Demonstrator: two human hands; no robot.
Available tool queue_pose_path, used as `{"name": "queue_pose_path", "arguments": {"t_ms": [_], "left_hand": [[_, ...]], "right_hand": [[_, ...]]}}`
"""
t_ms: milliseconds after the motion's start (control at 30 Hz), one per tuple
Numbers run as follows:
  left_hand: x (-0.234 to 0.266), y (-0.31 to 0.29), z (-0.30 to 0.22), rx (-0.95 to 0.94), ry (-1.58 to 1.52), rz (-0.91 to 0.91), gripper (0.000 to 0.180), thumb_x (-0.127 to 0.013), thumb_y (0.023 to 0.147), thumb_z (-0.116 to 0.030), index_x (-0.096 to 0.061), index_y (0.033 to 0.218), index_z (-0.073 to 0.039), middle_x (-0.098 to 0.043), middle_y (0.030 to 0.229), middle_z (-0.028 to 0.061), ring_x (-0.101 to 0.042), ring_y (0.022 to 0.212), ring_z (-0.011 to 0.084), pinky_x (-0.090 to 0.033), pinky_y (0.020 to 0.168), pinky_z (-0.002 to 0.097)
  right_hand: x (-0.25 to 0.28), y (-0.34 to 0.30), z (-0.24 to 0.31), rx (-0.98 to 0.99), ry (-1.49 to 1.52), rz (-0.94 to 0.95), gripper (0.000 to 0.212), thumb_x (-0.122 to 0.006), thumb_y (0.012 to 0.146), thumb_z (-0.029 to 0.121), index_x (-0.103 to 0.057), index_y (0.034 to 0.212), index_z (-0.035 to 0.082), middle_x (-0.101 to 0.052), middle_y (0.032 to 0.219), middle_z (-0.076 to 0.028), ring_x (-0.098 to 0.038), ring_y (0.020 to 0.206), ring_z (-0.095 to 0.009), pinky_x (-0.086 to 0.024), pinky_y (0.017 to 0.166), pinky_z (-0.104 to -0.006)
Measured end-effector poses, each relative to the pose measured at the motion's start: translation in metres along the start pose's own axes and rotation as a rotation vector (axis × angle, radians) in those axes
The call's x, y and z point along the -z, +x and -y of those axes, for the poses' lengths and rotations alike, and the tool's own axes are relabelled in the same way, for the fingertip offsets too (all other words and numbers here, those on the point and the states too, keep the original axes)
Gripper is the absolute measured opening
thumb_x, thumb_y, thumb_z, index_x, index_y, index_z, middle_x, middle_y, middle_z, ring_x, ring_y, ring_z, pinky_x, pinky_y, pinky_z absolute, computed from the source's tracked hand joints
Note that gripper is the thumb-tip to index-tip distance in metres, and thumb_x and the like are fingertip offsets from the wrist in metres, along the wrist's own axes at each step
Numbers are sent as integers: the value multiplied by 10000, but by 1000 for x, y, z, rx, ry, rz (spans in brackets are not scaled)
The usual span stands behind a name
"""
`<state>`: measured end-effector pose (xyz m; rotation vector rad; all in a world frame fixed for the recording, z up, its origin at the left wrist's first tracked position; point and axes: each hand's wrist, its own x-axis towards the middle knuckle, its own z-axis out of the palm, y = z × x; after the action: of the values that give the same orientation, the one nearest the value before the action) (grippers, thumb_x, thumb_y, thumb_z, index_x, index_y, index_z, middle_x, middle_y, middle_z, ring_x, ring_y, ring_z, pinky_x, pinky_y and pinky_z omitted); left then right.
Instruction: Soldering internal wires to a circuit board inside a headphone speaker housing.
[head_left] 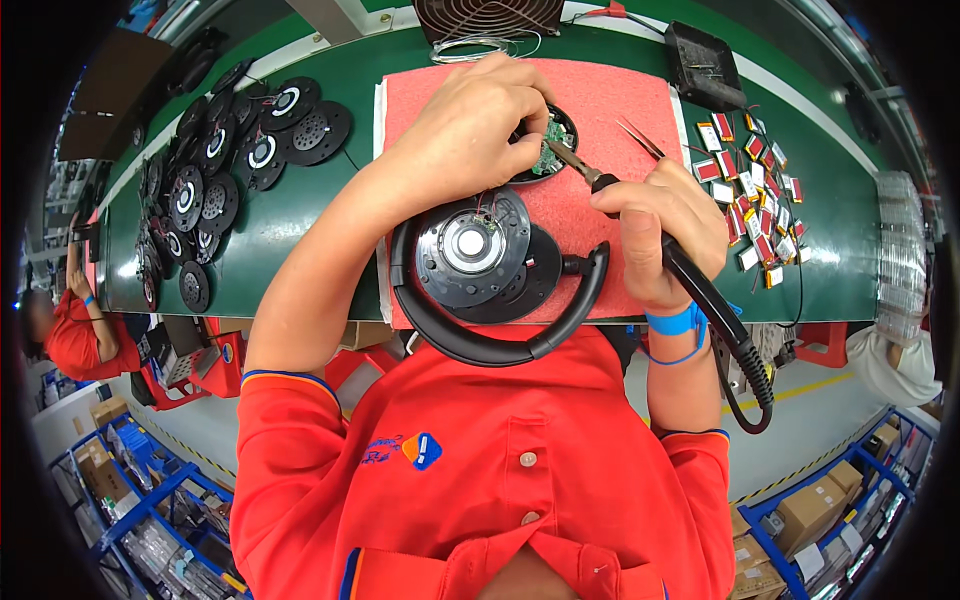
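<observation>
Green bench (300,225) space is spread beneath the work, with a pink mat (620,90) laid across its middle. On the far part of that mat sits a round black cup (573,124), with a green circuit board (548,160) exposed inside it. Over the cup's left side the left hand (485,115) is bent, thumb and forefinger brought close together at the board; whether a wire or the rim is pinched in that grip cannot be made out, as the fingertips are partly hidden. From the other side a soldering iron (700,285) is grasped firmly in the right hand (670,230), its tip brought to the board near the left fingers. Tweezers (640,138) stick out past the same hand and seem to be tucked into its grip. Soldering at the board is judged to be the step in hand; a steady tip, a brief touch and motionless left fingers are called for next, so that neighbouring parts are not scorched. Just nearer the body, a headband (480,350) is curved around a speaker disc (472,240), which partly covers a second black cup (540,275). Further out, black discs (215,200) are heaped at the left, small batteries (750,195) are scattered at the right, and a black tray (735,92) is set at the far right of the mat.
</observation>
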<state>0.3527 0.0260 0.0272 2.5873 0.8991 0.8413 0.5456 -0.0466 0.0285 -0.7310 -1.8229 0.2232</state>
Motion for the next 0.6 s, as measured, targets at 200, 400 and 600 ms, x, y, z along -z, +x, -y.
{"name": "queue_pose_path", "arguments": {"t_ms": [200, 400, 600], "left_hand": [[1, 0, -1, -12, 20, 12, 66, -600, 687, -66, -606, 669, -2, -621, 898, 80, -544, 878, 276, -441, 784, 377], [1, 1, -3, -12, 46, 16, 60, -600, 680, -65, -612, 666, -8, -624, 886, 72, -546, 877, 271, -439, 770, 387], [4, 2, -7, -32, 99, 26, 62, -597, 682, -68, -618, 667, -11, -620, 869, 66, -550, 888, 261, -431, 766, 395]], "right_hand": [[1, -3, 1, -11, -16, 46, 204, -538, 872, 119, -640, 745, -5, -569, 596, -72, -450, 508, -173, -330, 473, -294], [1, -4, 1, -14, -24, 41, 211, -542, 870, 128, -639, 736, -3, -571, 598, -70, -451, 505, -170, -333, 471, -293], [0, -4, 2, -39, -30, 36, 218, -541, 870, 130, -635, 726, -4, -590, 615, -76, -458, 504, -170, -342, 469, -295]]}}
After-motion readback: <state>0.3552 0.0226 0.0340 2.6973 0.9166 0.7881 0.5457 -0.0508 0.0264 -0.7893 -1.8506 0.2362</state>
